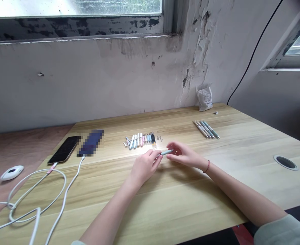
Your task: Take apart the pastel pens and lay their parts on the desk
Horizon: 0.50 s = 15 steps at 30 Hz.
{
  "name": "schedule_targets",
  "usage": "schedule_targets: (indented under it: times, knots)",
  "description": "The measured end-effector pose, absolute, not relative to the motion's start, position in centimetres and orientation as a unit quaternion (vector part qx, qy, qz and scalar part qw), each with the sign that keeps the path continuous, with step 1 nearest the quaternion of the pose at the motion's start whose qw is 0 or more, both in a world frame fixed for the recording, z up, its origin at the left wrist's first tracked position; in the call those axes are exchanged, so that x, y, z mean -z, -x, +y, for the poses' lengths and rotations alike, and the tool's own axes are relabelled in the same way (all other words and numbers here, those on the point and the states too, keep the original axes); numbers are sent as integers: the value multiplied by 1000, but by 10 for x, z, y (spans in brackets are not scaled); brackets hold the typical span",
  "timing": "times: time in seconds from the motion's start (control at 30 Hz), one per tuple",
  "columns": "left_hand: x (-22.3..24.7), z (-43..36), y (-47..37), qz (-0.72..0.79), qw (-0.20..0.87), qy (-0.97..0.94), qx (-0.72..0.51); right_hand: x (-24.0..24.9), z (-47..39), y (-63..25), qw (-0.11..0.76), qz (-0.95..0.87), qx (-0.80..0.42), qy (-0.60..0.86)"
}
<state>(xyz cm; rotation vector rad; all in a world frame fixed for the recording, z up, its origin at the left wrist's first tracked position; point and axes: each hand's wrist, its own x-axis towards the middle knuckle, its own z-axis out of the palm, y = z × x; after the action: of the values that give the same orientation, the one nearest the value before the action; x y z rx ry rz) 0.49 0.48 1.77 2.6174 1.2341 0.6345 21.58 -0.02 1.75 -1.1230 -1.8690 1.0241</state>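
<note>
Pale wood tops the table (190, 204). Over its middle, the left hand (146, 165) pinches a green pen (166, 152). The right hand (182, 154) curves around the pen's tip, finger and thumb apart. Pen parts (141, 140) lie just behind.

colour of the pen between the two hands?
The pen looks pale blue-green; seen best in the head view.

Wood-look table (165, 214), pale grain, dark oval hole (285, 163) well R of R hand (184, 154). Just past L hand (145, 165): row of blue, white & pink pen parts (141, 139), then refills (154, 139), tiny springs (159, 139). Beyond R hand, to its R: pens (206, 129) side by side, plastic bag (205, 98) farther back. Well L of L hand: dark phone (65, 149), blurred phone (90, 143), white cables (65, 195).
</note>
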Motion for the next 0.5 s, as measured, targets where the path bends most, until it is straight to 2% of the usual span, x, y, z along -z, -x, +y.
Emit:
schedule_targets:
  times: [0.2, 0.4, 0.5]
  knots:
    - [-19, 7, -3, 439, 86, -870, -206, -24, 0, -218, 343, -713, -424, 441]
    - [-17, 6, -5, 444, 87, -870, -199, -22, 0, -218, 380, -721, -388, 431]
    - [-17, 5, -6, 435, 88, -873, -201, -22, 0, -218, 343, -723, -395, 452]
